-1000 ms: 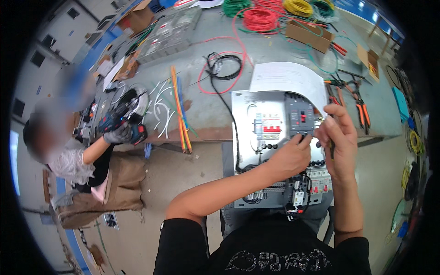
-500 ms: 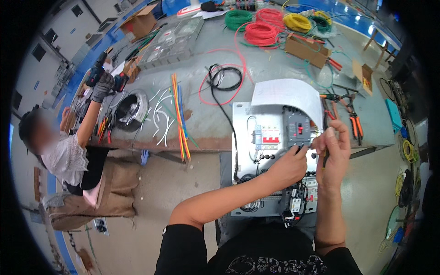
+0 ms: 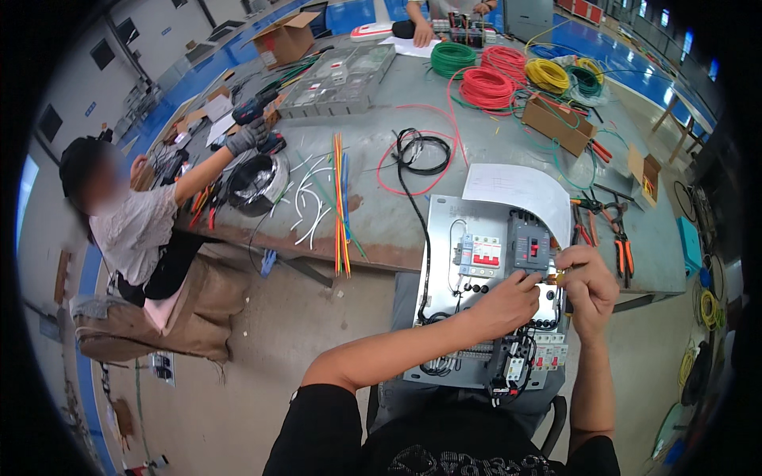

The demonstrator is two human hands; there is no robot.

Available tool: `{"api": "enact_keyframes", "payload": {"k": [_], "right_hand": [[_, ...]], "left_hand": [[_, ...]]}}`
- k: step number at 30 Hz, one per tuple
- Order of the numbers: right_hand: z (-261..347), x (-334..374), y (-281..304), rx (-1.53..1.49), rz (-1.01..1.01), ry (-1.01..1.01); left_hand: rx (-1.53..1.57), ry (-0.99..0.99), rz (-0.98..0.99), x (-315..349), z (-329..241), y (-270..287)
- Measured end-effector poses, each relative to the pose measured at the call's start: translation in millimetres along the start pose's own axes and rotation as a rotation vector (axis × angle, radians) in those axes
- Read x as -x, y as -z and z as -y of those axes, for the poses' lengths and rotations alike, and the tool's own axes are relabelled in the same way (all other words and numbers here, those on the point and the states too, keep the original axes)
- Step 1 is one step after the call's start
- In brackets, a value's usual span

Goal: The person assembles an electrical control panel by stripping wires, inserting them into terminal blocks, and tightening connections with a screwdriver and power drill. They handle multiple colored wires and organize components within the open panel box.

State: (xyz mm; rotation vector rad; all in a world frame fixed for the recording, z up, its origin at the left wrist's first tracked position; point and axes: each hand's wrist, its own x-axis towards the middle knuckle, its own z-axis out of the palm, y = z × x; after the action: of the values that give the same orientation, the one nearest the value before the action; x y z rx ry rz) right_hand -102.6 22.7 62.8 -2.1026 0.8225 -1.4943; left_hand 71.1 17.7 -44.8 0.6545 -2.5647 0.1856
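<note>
A grey metal mounting plate lies across my lap, leaning at the table edge. On it sit a dark moulded-case breaker with a red toggle and a smaller white breaker with red levers. My left hand is closed in a pinch just below the dark breaker; what its fingertips hold is hidden. Beside that breaker's lower right corner, my right hand is closed with bent fingers. A small yellowish piece shows at its fingertips, too small to name. A curled white paper sheet covers the plate's far edge.
Pliers with orange handles lie right of the plate. A black cable coil, coloured strips and red wire coils occupy the table. At left, a gloved person holds a power drill; another person's hand is at the far side.
My right hand has lowered and its fingers have curled in toward my left fingertips. My left hand stays by the dark breaker's lower edge. The whole view has shifted, revealing a person across the table.
</note>
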Motion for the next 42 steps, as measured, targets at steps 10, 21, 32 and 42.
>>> {"api": "enact_keyframes", "payload": {"k": [10,21,32,42], "right_hand": [[20.6,-44.3,49.4,0.265,0.827,-0.059],[40.6,-69.6,58.2,0.486,1.092,0.006],[40.4,-74.5,59.6,0.666,1.157,0.218],[20.0,-73.6,63.1,0.617,1.139,0.384]], "left_hand": [[0.051,0.021,0.012,-1.3,1.3,1.9],[0.007,0.034,0.034,-1.3,1.6,-3.8],[-0.030,0.036,0.003,-4.1,5.2,1.5],[0.027,0.063,0.001,-4.0,4.1,-12.8]]}}
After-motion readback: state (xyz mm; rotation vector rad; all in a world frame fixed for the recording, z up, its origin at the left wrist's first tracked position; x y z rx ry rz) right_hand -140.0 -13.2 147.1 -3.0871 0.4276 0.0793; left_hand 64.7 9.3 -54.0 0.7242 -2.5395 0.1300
